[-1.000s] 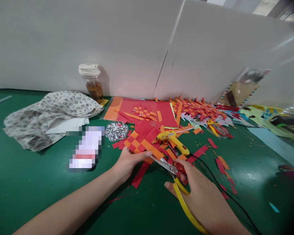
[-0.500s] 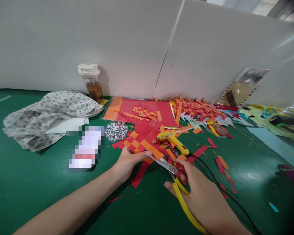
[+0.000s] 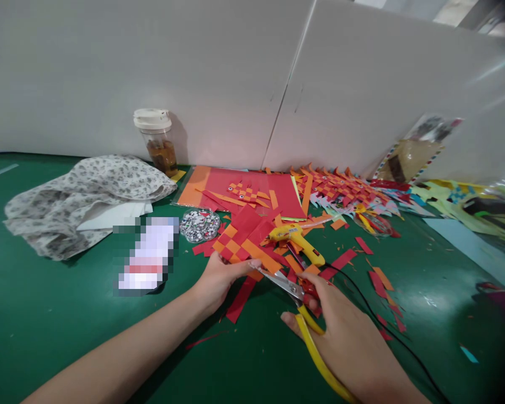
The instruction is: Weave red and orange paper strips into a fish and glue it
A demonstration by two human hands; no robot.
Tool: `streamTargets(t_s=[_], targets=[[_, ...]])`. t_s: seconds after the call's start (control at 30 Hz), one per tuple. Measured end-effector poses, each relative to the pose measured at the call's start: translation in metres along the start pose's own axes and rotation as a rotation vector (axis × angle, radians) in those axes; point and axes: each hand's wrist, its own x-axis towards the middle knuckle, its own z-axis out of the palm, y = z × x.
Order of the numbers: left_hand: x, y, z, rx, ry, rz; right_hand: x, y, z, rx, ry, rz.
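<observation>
"Well, can any writing be made out?"

"Hardly. The hot glue gun [image 3: 298, 242], at three o'clock from the woven paper, carries a label on its yellow body, too small to read. The smartphone [image 3: 150, 252], at nine o'clock, is pixelated, so its screen is illegible too."

"And where is that woven paper [image 3: 232, 247] itself?"

"At seven o'clock from the middle of the view: a red-and-orange checkerboard with loose strip ends, held above the green table [image 3: 252, 365]."

"What differs from a second ago?"

"Next to nothing. Both hands, the weave and the scissors keep the same pose; only the things at the far right, such as the stripe-edged envelope [image 3: 412, 160], sit a shade further left in view."

"How do the hands grip?"

"Firmly, both. The left hand [image 3: 216, 283], at seven o'clock from the weave, pinches it, thumb lying along an orange strip. The right hand [image 3: 340, 322], at four o'clock, is closed round the yellow handles of the scissors [image 3: 294, 290]. Their blades are slightly parted and point to ten o'clock, reaching the left thumb tip; whether they bite into paper, I cannot tell."
</observation>
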Motion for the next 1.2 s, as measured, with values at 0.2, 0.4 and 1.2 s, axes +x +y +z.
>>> streamTargets(t_s=[0.2,0.4,1.2], targets=[[0.0001,0.0,0.0007,-0.001,0.008,0.0,-0.0009,-0.0024,-0.0021,-0.008,0.001,0.002],[-0.0005,0.0019,0.0023,-0.017,0.009,-0.007,0.0008,-0.0015,0.0008,0.01,0.003,0.008],[0.0012,0.0053,0.0008,-0.125,0.036,-0.068,0.0003,0.003,-0.0029,-0.049,0.053,0.016]])
